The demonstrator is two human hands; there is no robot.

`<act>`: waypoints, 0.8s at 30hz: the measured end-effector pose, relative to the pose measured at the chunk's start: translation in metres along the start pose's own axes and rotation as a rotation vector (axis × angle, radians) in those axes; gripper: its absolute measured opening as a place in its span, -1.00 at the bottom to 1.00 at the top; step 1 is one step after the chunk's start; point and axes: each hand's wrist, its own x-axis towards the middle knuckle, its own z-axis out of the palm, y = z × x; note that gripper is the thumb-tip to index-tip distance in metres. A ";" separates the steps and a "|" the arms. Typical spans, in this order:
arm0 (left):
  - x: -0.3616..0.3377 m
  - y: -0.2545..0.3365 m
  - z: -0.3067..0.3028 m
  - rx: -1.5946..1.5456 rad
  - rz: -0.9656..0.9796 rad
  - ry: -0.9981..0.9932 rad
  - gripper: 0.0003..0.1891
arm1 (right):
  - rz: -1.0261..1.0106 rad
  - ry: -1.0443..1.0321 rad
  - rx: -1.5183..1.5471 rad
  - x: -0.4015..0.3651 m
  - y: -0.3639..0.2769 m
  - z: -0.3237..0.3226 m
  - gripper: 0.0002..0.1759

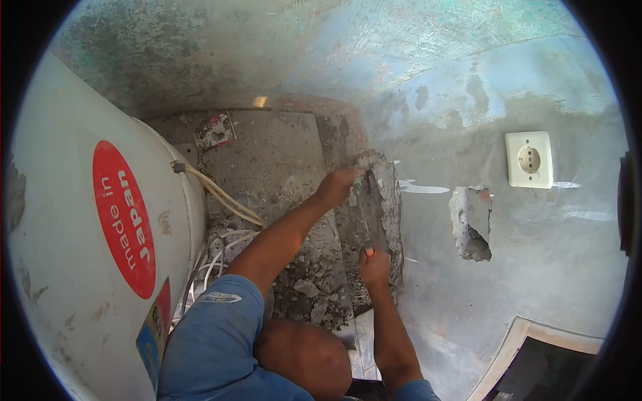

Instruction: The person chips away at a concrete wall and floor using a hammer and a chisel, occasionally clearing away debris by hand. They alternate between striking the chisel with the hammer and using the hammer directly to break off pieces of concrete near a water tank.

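My right hand (376, 269) is closed round the near end of a long, flat, grey tool (369, 212), where a bit of orange shows by the fingers. At the tool's far end my left hand (340, 186) is closed, its fingers curled at the tip. The tool lies along a rough, broken strip of plaster (390, 207) at the foot of the grey wall (435, 287). Below and left of it, broken rubble (307, 289) lies on the dusty slab (281, 144).
A large white tank (73, 200) with a red oval label stands close at left, with pale cables (224, 197) beside it. The wall has a socket (529, 160) and a chiselled hole (472, 220). A crumpled packet (215, 131) lies at the back. A framed opening (535, 334) is lower right.
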 end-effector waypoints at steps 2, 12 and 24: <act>0.013 -0.018 0.006 -0.182 -0.108 0.028 -0.51 | -0.014 0.033 0.044 -0.009 -0.015 -0.007 -0.70; 0.000 -0.001 0.005 -0.040 -0.140 -0.019 -0.45 | -0.218 0.318 0.270 -0.011 -0.020 -0.026 -0.71; 0.009 0.011 0.004 0.107 -0.122 -0.083 -0.38 | 0.028 0.261 0.317 -0.028 0.020 0.015 -0.67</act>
